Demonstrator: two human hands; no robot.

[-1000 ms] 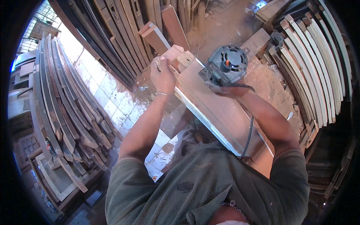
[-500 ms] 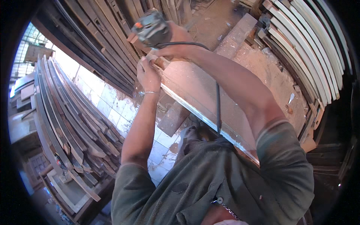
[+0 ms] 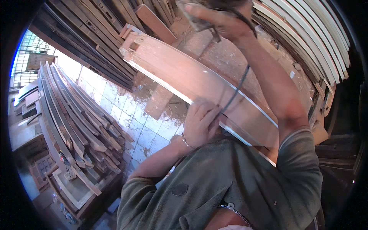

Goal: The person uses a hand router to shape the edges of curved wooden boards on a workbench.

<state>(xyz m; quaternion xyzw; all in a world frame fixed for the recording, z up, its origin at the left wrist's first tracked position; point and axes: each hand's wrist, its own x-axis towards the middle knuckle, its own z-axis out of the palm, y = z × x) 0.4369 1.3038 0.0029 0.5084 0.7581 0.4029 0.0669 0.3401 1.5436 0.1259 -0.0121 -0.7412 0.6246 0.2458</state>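
A long wooden board (image 3: 168, 65) with pale edges lies slantwise in front of my body. Its far left end has a squared cut-out. My left hand (image 3: 201, 120) rests on the board's near edge, its fingers laid out over the wood and slightly blurred. At the top of the view, beyond the board, my right hand (image 3: 230, 25) is closed around a corded power tool (image 3: 197, 19), raised off the wood. The picture's edge cuts off part of the tool. Its black cord (image 3: 240, 86) hangs down across the board, passing close to my left fingers.
Dark timber lengths (image 3: 86, 34) lean at the upper left. A large stack of wooden strips (image 3: 73, 119) stands at left, beside a tiled floor (image 3: 143, 134). Pale curved-looking boards (image 3: 306, 34) are stacked at upper right. A reddish plank (image 3: 155, 23) lies beyond the board's end.
My right hand has carried the power tool from the board's far left end up and to the right. My left hand has left that end and come back to the near edge.
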